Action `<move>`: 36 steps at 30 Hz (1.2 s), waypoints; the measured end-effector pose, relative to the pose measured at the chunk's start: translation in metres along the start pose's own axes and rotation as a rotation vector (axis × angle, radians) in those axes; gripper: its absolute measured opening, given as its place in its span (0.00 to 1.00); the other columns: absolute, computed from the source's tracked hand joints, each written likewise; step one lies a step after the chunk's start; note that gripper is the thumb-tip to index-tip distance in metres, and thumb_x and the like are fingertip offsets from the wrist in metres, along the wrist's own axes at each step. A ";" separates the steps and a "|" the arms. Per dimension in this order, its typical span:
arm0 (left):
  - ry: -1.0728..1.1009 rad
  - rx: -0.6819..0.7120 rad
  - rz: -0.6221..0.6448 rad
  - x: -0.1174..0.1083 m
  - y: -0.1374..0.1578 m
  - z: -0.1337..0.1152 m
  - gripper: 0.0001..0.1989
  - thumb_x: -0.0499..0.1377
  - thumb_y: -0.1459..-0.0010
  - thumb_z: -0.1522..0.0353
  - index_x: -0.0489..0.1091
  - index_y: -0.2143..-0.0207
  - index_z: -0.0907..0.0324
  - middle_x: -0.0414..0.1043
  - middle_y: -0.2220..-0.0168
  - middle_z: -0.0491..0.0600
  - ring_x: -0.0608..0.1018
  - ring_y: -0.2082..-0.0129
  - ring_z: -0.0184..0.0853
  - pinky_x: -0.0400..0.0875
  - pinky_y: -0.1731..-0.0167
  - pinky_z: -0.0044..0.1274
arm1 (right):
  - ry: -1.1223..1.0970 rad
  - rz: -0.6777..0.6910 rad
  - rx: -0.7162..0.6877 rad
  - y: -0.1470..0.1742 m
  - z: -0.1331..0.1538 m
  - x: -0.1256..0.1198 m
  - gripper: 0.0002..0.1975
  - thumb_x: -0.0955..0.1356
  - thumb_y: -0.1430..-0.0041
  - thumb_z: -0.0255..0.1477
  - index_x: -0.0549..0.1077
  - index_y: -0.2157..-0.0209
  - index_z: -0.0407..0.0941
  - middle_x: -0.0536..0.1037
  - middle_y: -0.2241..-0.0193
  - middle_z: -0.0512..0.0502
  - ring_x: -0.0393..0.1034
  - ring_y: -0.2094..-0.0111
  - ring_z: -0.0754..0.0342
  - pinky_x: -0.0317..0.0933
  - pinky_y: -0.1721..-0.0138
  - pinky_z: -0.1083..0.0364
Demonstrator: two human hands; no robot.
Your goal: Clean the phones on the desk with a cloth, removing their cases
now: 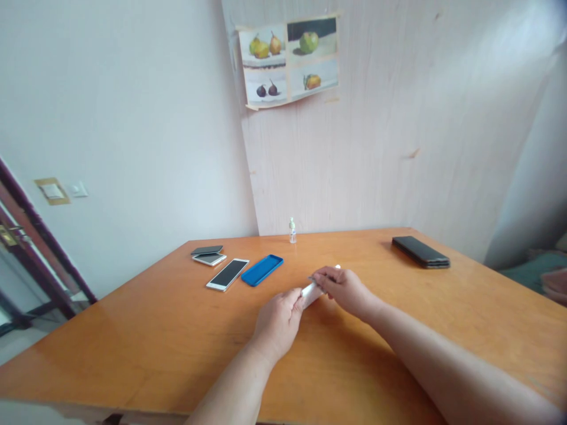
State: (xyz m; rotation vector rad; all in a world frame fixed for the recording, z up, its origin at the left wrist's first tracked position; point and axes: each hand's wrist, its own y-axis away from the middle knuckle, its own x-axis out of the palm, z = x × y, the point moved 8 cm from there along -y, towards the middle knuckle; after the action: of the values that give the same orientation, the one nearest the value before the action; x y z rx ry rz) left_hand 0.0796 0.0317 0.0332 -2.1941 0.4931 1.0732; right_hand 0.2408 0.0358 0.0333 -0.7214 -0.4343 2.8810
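A slim white object, flat and long like a phone [312, 294], is tilted above the table in front of me. My left hand [279, 323] grips its near end, the thumb lying along the edge. Over its far part, my right hand [348, 290] is closed, with thumb and fingertips pinched together at the upper edge. Something small and greyish seems to show at those fingertips, too small to name. To the left of my hands lie a blue phone case [263, 271] and a white phone [228, 275] with a dark screen.
Farther left, a dark flat device [207, 250] rests partly on another white phone [209, 259]. A small clear bottle [292, 231] stands at the back of the wooden table [177, 348]. Toward the right edge lies a black wallet-like case [420, 252]. A wall rises behind.
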 end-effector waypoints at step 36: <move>0.159 -0.147 -0.060 0.005 -0.002 0.029 0.16 0.47 0.33 0.62 0.64 0.47 0.55 0.74 0.53 0.51 0.75 0.54 0.38 0.67 0.57 0.26 | -0.038 -0.131 0.221 -0.011 -0.054 -0.029 0.17 0.63 0.42 0.43 0.72 0.64 0.43 0.67 0.82 0.55 0.59 0.81 0.59 0.51 0.79 0.59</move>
State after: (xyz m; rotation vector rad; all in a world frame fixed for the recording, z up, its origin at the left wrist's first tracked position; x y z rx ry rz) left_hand 0.0674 0.0530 0.0168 -2.4212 0.4259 0.9339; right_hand 0.2931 0.0537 0.0039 -0.5800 -0.1564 2.7644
